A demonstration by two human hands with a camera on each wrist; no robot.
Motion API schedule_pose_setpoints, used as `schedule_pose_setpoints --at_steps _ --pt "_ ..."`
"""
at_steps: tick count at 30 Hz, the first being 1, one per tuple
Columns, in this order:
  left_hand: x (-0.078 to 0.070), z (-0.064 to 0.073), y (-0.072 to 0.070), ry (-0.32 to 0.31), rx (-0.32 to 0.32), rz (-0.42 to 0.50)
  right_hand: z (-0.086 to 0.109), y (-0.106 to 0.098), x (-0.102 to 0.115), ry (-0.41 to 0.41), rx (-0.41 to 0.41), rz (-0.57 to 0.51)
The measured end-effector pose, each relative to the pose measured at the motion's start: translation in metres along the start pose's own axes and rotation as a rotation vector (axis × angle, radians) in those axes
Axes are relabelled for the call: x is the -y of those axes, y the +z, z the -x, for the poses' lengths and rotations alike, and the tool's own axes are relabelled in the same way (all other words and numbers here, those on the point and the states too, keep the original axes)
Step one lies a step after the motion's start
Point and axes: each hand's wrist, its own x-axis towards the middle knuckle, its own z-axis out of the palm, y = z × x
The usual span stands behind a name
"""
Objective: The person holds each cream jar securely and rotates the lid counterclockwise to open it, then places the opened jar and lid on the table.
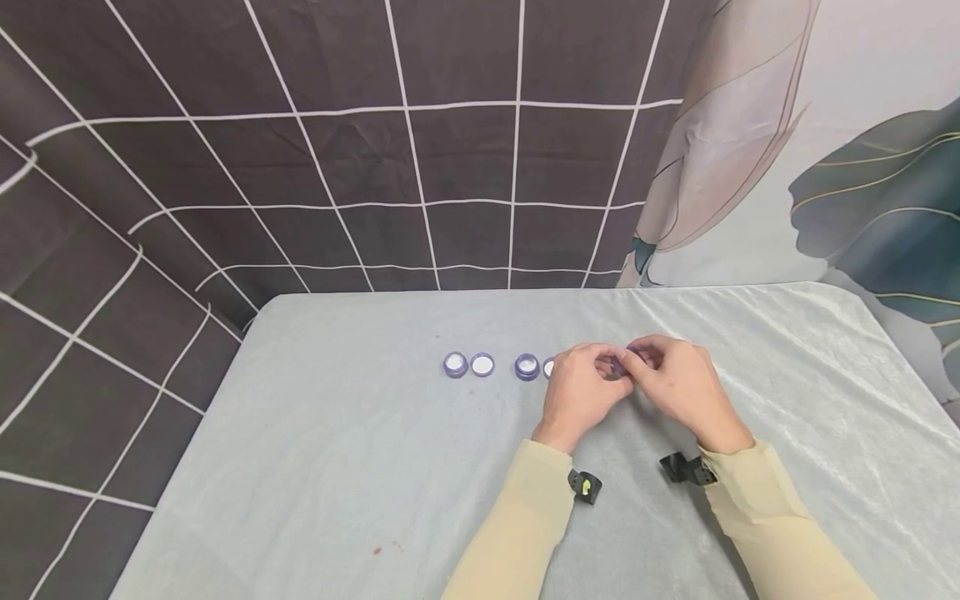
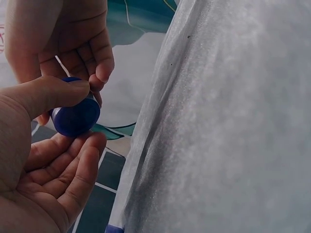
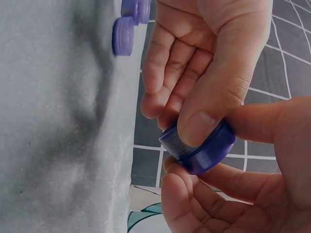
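Both hands meet over the table's right half, holding one small purple round jar [image 3: 214,150] between them. My left hand [image 1: 581,390] pinches it with thumb and fingers, the thumb lying across its side. From the other side my right hand [image 1: 678,385] grips the same jar with thumb and fingers. Ridged and smooth bands show on the jar in the right wrist view; whether its lid is loose I cannot tell. Just left of my left hand stands an open purple jar [image 1: 527,367], with a white-lined lid [image 1: 549,367] partly hidden by that hand.
Farther left, another open purple jar [image 1: 455,364] sits beside its white-lined lid [image 1: 482,364]. A pale grey cloth covers the table [image 1: 315,450]. A dark gridded curtain [image 1: 457,158] hangs behind and at the left; a leaf-patterned curtain [image 1: 750,167] hangs at the right.
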Motion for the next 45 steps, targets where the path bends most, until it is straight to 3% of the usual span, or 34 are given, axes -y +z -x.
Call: schedule_pose_setpoints --at_steps 45 --pt "0.0010 -0.0004 -0.0003 0.014 -0.002 -0.002 -0.0004 -0.0036 0.0017 0.037 0.044 -0.023"
